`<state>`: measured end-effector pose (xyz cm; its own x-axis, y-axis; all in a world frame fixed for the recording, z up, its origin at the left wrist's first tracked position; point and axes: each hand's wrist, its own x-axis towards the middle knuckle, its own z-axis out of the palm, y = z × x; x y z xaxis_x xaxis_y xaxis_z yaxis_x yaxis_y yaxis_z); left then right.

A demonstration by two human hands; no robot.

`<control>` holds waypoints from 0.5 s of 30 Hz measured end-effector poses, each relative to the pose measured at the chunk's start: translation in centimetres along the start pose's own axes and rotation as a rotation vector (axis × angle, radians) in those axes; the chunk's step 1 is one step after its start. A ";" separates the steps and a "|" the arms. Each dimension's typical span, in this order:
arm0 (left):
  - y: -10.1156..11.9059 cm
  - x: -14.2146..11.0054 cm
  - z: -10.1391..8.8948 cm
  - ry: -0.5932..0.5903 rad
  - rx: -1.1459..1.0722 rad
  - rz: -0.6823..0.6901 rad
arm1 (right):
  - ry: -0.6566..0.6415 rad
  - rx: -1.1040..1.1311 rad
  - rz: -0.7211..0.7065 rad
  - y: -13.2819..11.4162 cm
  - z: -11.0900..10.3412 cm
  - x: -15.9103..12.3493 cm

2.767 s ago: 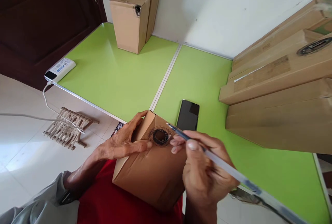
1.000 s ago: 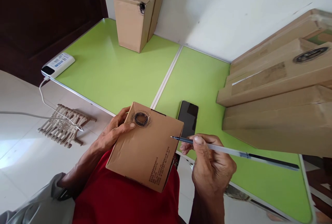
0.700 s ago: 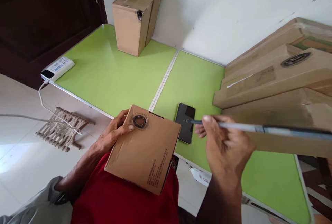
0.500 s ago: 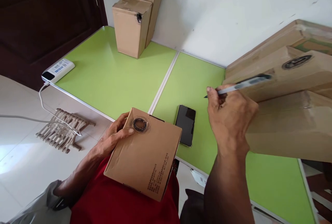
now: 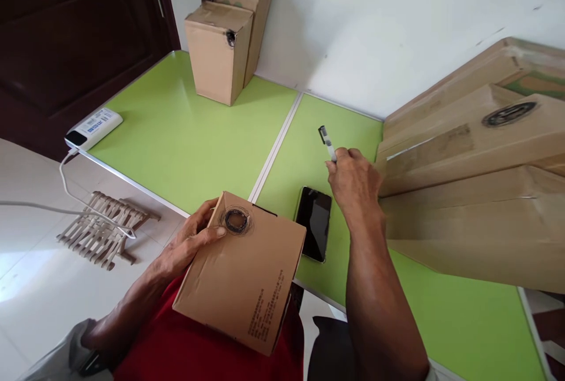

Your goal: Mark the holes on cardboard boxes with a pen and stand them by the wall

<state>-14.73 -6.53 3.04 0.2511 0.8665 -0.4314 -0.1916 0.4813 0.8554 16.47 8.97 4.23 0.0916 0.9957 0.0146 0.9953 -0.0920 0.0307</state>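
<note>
A brown cardboard box (image 5: 242,275) rests on my lap, with a scribbled black ring (image 5: 236,220) near its top corner. My left hand (image 5: 188,242) grips the box's left edge, thumb lying beside the ring. My right hand (image 5: 353,184) reaches out over the green table (image 5: 189,133), closed around a pen (image 5: 327,142) whose dark end points away from me. A black phone (image 5: 313,223) lies flat on the table just left of my right wrist.
Two upright cardboard boxes (image 5: 220,51) stand at the back by the wall. A pile of long cardboard boxes (image 5: 477,175) fills the right side. A white power bank (image 5: 93,128) with a cable sits at the table's left edge. A wooden rack (image 5: 103,231) lies on the floor.
My right hand left the box with the pen, swung up and forward over the table, and the pen turned to point away. The left hand kept hold of the box.
</note>
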 end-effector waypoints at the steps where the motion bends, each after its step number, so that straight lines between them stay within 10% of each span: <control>1: 0.1 0.0 0.2 -0.003 -0.001 -0.003 | 0.006 -0.001 -0.005 0.0 0.0 0.0; 15: 0.2 0.1 1.4 -0.034 -0.085 0.008 | -0.010 0.019 -0.068 2.3 1.2 0.6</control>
<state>-13.39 -6.55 3.54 0.2806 0.8661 -0.4137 -0.2732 0.4852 0.8306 18.83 9.33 3.06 0.0242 0.9997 0.0027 0.9996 -0.0242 0.0124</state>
